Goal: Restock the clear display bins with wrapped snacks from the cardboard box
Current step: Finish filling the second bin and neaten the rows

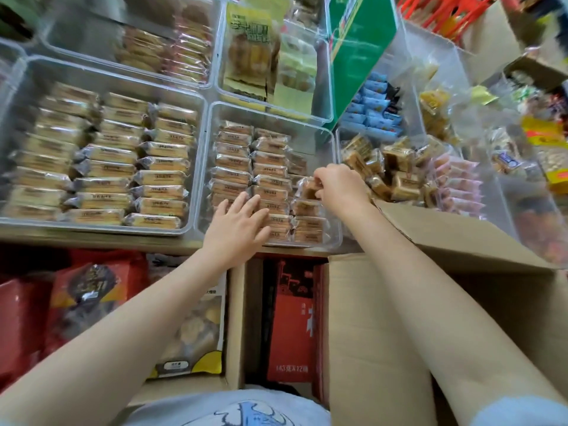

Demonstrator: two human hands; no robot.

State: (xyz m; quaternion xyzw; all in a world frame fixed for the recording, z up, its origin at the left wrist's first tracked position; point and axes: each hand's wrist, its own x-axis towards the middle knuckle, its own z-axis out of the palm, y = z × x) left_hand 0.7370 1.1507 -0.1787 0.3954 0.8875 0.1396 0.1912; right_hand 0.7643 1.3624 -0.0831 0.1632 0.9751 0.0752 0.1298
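Observation:
A clear display bin in the middle of the shelf holds rows of wrapped snacks. My left hand lies flat, fingers spread, on the packs in the bin's near rows. My right hand is closed on one wrapped snack over the bin's right column. The cardboard box stands at the lower right under my right forearm, its flaps up; its inside is hidden.
A larger clear bin of similar packs sits to the left, with more bins behind and to the right. A green carton stands at the back. Red bags and red boxes fill the shelf below.

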